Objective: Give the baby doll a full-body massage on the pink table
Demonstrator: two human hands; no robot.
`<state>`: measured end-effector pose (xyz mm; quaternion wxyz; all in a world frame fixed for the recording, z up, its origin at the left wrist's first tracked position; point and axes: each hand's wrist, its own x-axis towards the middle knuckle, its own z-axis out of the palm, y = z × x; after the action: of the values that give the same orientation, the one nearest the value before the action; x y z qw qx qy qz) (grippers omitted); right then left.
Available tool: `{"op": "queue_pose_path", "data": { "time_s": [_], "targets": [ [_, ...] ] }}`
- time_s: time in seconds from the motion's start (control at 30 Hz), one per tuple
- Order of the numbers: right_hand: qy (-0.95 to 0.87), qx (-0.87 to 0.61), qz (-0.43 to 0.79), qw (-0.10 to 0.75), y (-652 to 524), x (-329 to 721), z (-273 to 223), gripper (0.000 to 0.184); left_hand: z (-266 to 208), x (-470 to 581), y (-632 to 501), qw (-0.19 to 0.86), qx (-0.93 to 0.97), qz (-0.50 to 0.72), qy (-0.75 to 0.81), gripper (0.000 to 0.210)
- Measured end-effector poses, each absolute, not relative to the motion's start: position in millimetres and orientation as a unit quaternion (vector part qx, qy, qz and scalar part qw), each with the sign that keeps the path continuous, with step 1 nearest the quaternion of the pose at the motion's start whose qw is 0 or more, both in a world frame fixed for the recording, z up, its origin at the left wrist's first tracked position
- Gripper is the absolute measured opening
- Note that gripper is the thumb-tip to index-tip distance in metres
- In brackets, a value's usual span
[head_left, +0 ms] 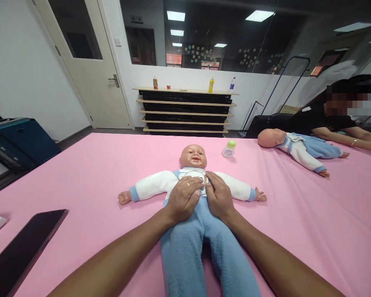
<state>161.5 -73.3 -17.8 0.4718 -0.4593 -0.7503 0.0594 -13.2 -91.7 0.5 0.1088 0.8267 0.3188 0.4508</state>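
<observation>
A baby doll [185,235] in a white and blue fleece outfit lies on its back, head away from me and arms spread wide. My left hand [185,196] rests flat on the left side of its chest, fingers stretched out and a ring on one of them. Beside it, my right hand [218,194] lies flat on the other side of the chest, fingers extended toward the doll's neck. Part of the bear print on the doll's top shows between the two hands. Neither hand is gripping anything.
Pink cloth [95,165] covers the table. A small bottle with a green cap [229,149] stands past the doll's head. At left lies a dark phone [27,247]. Another doll [306,148] lies at right, near a person's forearm [343,138]. Stacked folded tables [185,104] stand behind.
</observation>
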Motion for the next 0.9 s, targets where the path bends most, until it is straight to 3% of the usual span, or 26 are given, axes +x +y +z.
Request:
{"op": "queue_pose_path", "data": {
  "time_s": [0.13, 0.3, 0.53, 0.9],
  "targets": [
    [-0.801, -0.299, 0.009, 0.519, -84, 162, -7, 0.029, 1, -13, -87, 0.140, 0.814, 0.427, 0.367, 0.038],
    [-0.879, -0.195, 0.034, 0.434, -85, 162, 2, 0.031, -6, -15, -81, 0.175, 0.776, 0.465, 0.389, 0.043],
    [-0.876, -0.267, 0.062, 0.398, -77, 161, -1, 0.036, -14, -17, -87, 0.120, 0.748, 0.538, 0.369, 0.041],
    [-0.761, -0.460, 0.082, 0.450, -67, 163, -20, 0.038, -4, -18, -91, 0.118, 0.825, 0.483, 0.269, 0.033]
  ]
}}
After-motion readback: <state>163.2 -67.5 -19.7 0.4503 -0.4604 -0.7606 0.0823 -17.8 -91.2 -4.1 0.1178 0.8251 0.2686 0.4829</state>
